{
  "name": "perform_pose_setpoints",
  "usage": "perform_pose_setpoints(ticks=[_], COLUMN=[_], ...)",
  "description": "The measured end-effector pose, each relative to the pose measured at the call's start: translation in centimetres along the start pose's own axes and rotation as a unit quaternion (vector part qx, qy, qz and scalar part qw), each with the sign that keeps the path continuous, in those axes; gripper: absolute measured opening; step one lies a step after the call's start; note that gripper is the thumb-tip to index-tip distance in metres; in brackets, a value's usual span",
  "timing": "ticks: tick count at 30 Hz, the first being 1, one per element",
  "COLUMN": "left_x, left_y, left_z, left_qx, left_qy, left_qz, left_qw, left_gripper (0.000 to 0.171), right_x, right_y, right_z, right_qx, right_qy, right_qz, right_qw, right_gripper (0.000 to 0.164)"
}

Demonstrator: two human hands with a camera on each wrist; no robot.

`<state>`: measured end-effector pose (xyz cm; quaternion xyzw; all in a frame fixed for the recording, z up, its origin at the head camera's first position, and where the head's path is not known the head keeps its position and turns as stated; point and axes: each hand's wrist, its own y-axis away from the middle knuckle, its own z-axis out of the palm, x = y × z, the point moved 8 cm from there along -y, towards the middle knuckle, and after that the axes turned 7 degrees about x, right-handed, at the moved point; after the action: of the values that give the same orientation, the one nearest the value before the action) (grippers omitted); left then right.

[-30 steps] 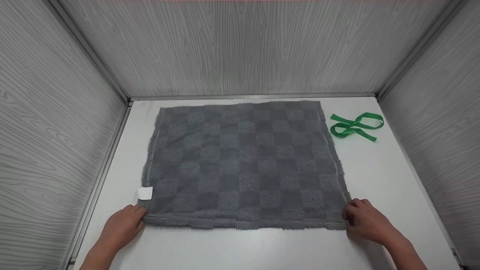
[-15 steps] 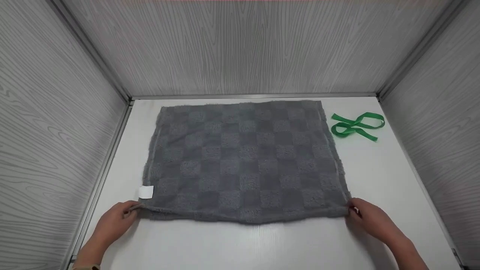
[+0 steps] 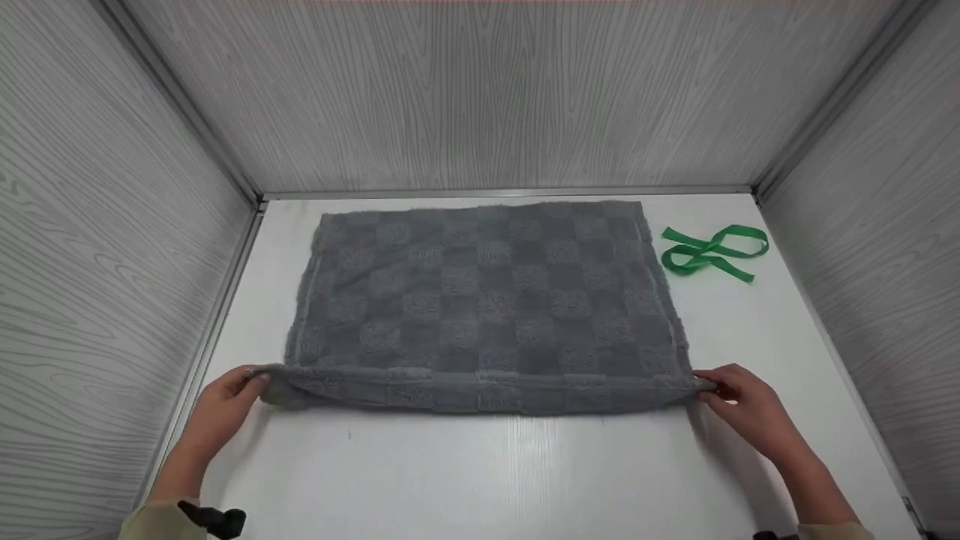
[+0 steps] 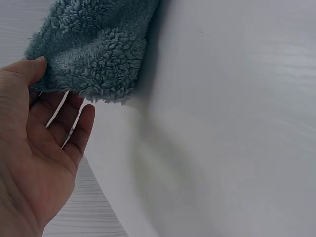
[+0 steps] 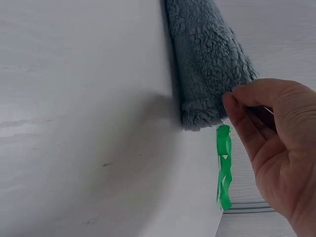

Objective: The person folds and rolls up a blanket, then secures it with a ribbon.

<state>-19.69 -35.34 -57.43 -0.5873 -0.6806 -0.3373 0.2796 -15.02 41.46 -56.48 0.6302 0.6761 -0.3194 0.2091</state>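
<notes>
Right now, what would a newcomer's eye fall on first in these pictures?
The gray cloth stands out first, spread across the white table with its near edge lifted. The left hand and right hand pinch that edge's two ends. Next, the bright green ribbon lies looped to the right of the cloth.

Fleecy matt cloth (image 3: 480,300); smooth, perhaps satin ribbon (image 3: 706,247)

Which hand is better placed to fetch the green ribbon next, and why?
Probably the right hand: the green ribbon lies on its side of the gray cloth, far from the left hand. Both hands pinch the cloth, though.
</notes>
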Motion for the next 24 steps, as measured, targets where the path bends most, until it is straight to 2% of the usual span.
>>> perform_pose_setpoints(ticks=[2, 6, 9, 13, 16, 19, 24], left_x=[0.3, 0.9, 1.1, 1.9, 2.5, 2.8, 3.2], left_y=[-0.5, -1.6, -2.4, -3.3, -3.8, -4.2, -5.2], left_z=[-0.2, -0.6, -1.0, -1.4, -1.7, -2.1, -2.5], left_qx=[0.005, 0.021, 0.029, 0.044, 0.059, 0.067, 0.088], left_qy=[0.018, 0.035, 0.043, 0.081, 0.1, 0.105, 0.145], left_qz=[-0.003, -0.007, -0.009, 0.003, 0.01, 0.004, 0.006], left_qw=[0.9998, 0.9992, 0.9986, 0.9957, 0.9932, 0.9922, 0.9855], left_gripper=[0.056, 0.056, 0.057, 0.056, 0.056, 0.057, 0.051], right_x=[-0.1, 0.2, 0.3, -0.2, -0.3, 0.0, -0.4], right_y=[-0.5, -1.5, -2.4, -3.8, -4.8, -5.9, -7.5], right_z=[-0.6, -1.8, -2.5, -3.5, -3.9, -4.0, -4.5], right_qx=[0.021, 0.052, 0.068, 0.093, 0.098, 0.093, 0.088], right_qy=[0.002, -0.018, -0.041, -0.055, -0.056, -0.061, -0.086], right_qz=[0.005, 0.044, 0.061, 0.067, 0.082, 0.098, 0.095], right_qw=[1.0, 0.998, 0.995, 0.992, 0.99, 0.989, 0.988], right_gripper=[0.026, 0.017, 0.018, 0.021, 0.024, 0.028, 0.029])
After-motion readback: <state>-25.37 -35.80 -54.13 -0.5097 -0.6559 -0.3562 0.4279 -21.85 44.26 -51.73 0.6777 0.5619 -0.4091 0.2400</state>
